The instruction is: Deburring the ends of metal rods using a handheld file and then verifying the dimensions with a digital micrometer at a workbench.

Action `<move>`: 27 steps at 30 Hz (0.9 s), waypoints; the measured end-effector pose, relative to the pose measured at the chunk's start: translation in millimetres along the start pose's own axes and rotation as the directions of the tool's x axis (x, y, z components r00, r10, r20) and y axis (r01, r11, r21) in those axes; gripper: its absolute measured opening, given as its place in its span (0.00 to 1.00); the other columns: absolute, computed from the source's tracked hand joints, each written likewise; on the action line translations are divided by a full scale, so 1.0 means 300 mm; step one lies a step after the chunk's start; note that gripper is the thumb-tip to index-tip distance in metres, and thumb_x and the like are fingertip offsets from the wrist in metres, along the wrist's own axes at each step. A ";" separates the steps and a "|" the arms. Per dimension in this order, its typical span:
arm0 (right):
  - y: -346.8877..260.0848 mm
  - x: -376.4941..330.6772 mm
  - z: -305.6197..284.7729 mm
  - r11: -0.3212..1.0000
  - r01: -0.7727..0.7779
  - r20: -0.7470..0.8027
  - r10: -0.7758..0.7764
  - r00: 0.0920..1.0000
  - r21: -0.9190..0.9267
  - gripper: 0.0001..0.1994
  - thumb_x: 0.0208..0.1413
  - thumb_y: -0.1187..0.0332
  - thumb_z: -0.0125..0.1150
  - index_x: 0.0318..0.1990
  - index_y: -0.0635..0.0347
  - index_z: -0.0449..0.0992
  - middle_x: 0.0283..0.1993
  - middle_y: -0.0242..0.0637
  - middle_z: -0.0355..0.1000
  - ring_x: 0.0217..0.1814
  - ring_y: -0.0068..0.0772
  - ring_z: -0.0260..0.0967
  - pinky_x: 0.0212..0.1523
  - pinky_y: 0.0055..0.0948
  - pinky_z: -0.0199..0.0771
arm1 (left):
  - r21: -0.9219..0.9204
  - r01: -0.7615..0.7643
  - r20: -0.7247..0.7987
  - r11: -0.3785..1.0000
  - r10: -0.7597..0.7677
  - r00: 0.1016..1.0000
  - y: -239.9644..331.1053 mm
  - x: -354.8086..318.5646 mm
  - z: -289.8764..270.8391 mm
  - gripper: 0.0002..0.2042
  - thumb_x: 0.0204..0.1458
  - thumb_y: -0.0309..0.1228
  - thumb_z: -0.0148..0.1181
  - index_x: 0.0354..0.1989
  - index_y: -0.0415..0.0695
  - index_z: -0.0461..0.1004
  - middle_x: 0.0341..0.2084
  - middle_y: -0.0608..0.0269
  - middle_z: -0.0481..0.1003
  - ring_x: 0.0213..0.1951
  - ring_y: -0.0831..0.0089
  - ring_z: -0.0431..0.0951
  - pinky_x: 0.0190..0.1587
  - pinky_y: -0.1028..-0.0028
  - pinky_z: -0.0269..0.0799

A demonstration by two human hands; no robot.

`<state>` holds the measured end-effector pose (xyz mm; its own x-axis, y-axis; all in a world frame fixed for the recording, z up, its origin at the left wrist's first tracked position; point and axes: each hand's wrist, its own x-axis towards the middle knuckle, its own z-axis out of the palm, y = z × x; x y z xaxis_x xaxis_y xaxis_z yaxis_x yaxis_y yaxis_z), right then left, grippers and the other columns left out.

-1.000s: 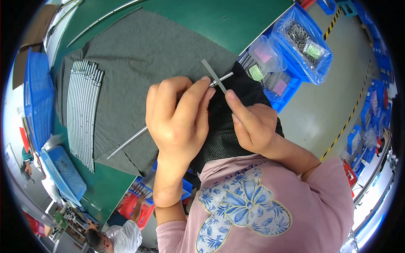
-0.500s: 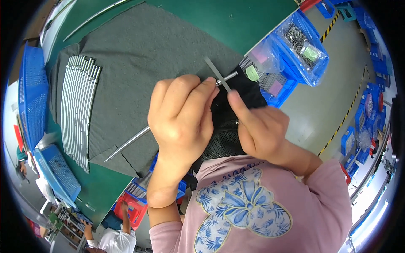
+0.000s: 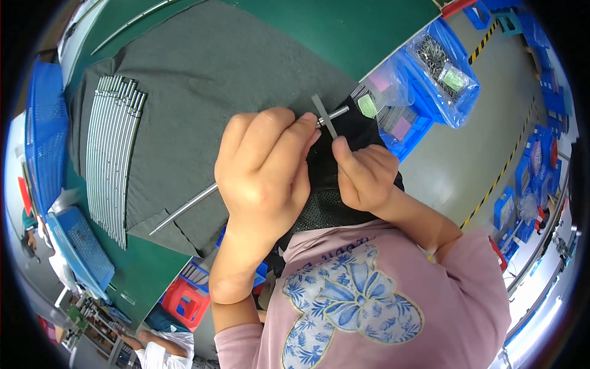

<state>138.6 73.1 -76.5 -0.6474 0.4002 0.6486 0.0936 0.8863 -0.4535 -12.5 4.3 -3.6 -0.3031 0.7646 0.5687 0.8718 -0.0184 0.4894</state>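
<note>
My left hand [image 3: 261, 163] is closed around a thin silver metal rod [image 3: 189, 207], pinching it near its far right end. The rod slants from the lower left, passes behind the hand and comes out beyond the fingertips. A flat grey file [image 3: 321, 112] lies across that short protruding end. Its near end is gripped in my right hand [image 3: 367, 178], thumb stretched along it and the other fingers curled. On the grey cloth [image 3: 184, 74] to the left, several similar silver rods [image 3: 112, 163] lie side by side, with grooves near their upper ends.
Blue bins [image 3: 458, 101] with small metal parts and bagged pieces stand at the right table edge. Blue perforated baskets [image 3: 46, 135] line the left. One more rod [image 3: 129, 26] lies at the far left. Another person [image 3: 166, 350] sits at lower left, near a red stool [image 3: 186, 302].
The file's far end has drawn back toward me across the rod, and the file stands slightly steeper. My right hand has shifted a little left. The left hand still grips the rod in the same place.
</note>
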 end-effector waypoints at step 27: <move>0.031 0.109 0.075 0.993 0.116 -0.201 -0.116 0.973 -0.010 0.19 0.38 0.77 0.59 0.43 0.64 0.74 0.10 0.23 0.54 0.09 0.20 0.51 0.13 0.20 0.50 | 0.027 0.004 0.041 1.000 -0.005 0.999 0.011 -0.004 -0.007 0.12 0.28 0.19 0.61 0.27 0.37 0.74 0.23 0.61 0.69 0.23 0.67 0.67 0.23 0.72 0.63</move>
<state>101.2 89.1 -73.2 -0.4889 0.3336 0.8061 0.0257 0.9291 -0.3689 -10.0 2.0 -1.5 -0.2916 0.7904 0.5387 0.8809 0.0023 0.4733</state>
